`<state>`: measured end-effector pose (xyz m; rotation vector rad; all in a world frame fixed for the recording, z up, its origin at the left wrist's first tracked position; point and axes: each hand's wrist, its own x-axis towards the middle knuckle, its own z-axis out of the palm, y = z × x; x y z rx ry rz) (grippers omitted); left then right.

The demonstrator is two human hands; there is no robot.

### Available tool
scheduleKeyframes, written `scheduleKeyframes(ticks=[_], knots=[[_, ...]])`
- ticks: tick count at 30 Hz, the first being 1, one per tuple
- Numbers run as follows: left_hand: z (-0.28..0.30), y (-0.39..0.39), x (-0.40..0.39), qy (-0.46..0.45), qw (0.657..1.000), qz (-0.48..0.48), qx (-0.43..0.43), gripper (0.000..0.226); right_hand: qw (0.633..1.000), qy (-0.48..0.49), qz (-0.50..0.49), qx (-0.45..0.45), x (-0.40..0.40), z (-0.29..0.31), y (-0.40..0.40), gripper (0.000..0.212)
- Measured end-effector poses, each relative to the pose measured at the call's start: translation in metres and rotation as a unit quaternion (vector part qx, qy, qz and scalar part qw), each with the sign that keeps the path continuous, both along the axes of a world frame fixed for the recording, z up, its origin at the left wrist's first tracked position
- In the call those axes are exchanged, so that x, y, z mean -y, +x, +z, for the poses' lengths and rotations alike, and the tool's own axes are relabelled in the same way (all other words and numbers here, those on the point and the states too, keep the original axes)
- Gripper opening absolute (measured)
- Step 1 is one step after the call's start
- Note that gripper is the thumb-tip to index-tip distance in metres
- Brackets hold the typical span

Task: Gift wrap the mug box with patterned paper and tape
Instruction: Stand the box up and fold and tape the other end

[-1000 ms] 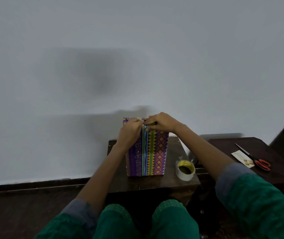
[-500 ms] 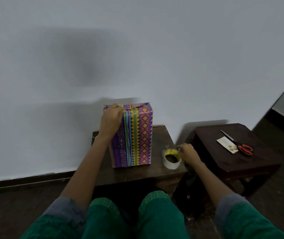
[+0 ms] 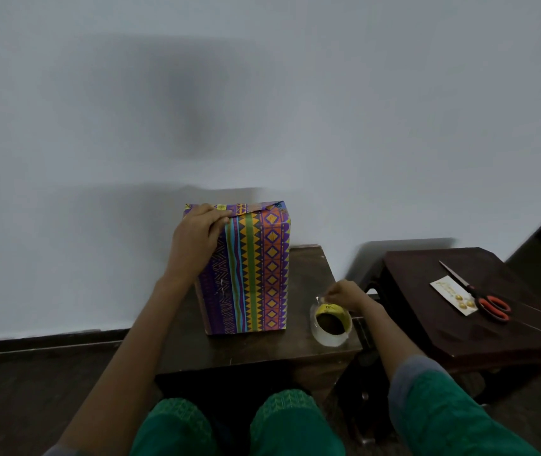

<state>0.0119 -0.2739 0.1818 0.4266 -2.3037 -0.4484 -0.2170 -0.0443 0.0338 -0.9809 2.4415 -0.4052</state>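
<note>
The mug box (image 3: 256, 274), covered in purple, green and orange patterned paper, stands upright on a small dark wooden table (image 3: 308, 278). My left hand (image 3: 196, 238) presses on its top left corner, holding the folded paper down. To the right of the box lies a clear tape roll (image 3: 331, 324) with a yellow core. My right hand (image 3: 343, 292) pinches the tape's loose end at the roll's far rim.
A second dark table (image 3: 479, 334) stands to the right, carrying red-handled scissors (image 3: 479, 297) and a small white card (image 3: 453, 294). A pale wall rises right behind both tables. My green-clad knees (image 3: 236, 426) sit against the near table's front edge.
My right hand left the top of the box, dropped to the tape roll and now pinches its end. The left hand has stayed on the box's top left corner.
</note>
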Motion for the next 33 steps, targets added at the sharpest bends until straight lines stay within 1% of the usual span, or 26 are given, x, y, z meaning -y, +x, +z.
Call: scheduleKeyframes(ticks=[3, 5, 7, 11, 13, 14, 16, 18, 20, 21, 24, 25, 27, 30, 33], knots=[[0.000, 0.002, 0.001, -0.003, 1.000, -0.004, 0.002, 0.021, 0.999, -0.019, -0.015, 0.036, 0.004, -0.009, 0.001, 0.024], [-0.001, 0.001, 0.001, -0.002, 1.000, -0.002, 0.001, 0.021, 0.998, -0.041, -0.043, 0.038, 0.006, -0.015, 0.000, 0.024], [-0.002, 0.000, 0.000, -0.002, 1.000, -0.001, -0.002, 0.021, 0.992, -0.085, -0.078, 0.050, 0.008, -0.021, 0.001, 0.022], [-0.002, 0.000, 0.000, -0.006, 1.000, 0.000, 0.000, 0.021, 0.963, -0.187, -0.151, 0.123, 0.006, -0.037, 0.009, 0.014], [-0.003, 0.000, 0.001, -0.006, 1.000, 0.001, 0.001, 0.021, 0.941, -0.233, -0.192, 0.153, 0.003, -0.047, 0.011, 0.019], [-0.003, 0.000, 0.001, -0.006, 1.000, 0.001, 0.002, 0.021, 0.925, -0.253, -0.218, 0.183, 0.001, -0.052, 0.012, 0.020], [-0.004, 0.000, 0.000, -0.008, 1.000, 0.001, 0.002, 0.021, 0.877, -0.293, -0.272, 0.266, -0.001, -0.059, 0.016, 0.022], [-0.004, 0.000, 0.000, -0.010, 1.000, 0.004, 0.002, 0.020, 0.840, -0.315, -0.312, 0.313, -0.001, -0.060, 0.021, 0.024], [-0.003, -0.001, 0.001, -0.012, 1.000, 0.007, 0.000, 0.020, 0.824, -0.329, -0.339, 0.312, 0.000, -0.063, 0.023, 0.026], [-0.003, -0.001, 0.000, -0.014, 1.000, 0.008, 0.000, 0.020, 0.825, -0.331, -0.342, 0.306, -0.001, -0.064, 0.025, 0.026], [-0.004, -0.001, 0.000, -0.015, 1.000, 0.009, -0.003, 0.020, 0.861, -0.316, -0.303, 0.258, 0.002, -0.069, 0.036, 0.021], [-0.004, 0.000, 0.000, -0.015, 1.000, 0.008, -0.004, 0.020, 0.865, -0.324, -0.294, 0.244, 0.004, -0.069, 0.041, 0.017], [-0.004, 0.000, -0.001, -0.015, 1.000, 0.007, -0.006, 0.020, 0.855, -0.351, -0.309, 0.224, 0.009, -0.064, 0.046, 0.013], [-0.003, 0.001, -0.001, -0.012, 1.000, 0.003, -0.011, 0.019, 0.835, -0.381, -0.342, 0.199, 0.013, -0.050, 0.041, 0.021], [-0.002, 0.001, -0.001, -0.011, 1.000, 0.004, -0.010, 0.019, 0.856, -0.350, -0.342, 0.166, 0.005, -0.043, 0.027, 0.026]])
